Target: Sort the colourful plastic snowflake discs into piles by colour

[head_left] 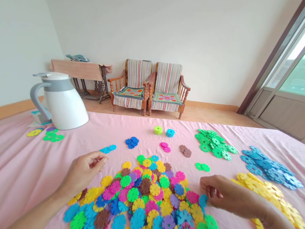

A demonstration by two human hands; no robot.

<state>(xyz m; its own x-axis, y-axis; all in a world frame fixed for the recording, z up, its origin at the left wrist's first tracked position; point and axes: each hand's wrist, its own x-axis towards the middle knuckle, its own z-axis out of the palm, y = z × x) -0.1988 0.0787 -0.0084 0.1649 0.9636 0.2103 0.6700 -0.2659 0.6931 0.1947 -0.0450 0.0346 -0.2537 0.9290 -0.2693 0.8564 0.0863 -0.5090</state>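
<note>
A large heap of mixed-colour plastic snowflake discs (141, 204) is spread in front of me. My left hand (85, 167) hovers at the heap's left edge, thumb and fingers curled together; whatever is in them is hidden. Just beyond its fingertips lie a few light blue discs (108, 148). On the right side, my right hand (216, 193) is closed with bent fingers beside the heap. A blue disc (202, 201) shows right at its thumb, and I cannot tell whether it is gripped or lying there. Yellow discs (269, 193) are piled behind my right wrist.
Sorted piles of green discs (213, 142) and blue discs (270, 166) lie at the right. Small groups of dark blue (131, 142), pink (165, 147) and brown discs (185, 151) sit beyond the heap. A white jug (65, 103) stands left on the pink cloth (105, 126).
</note>
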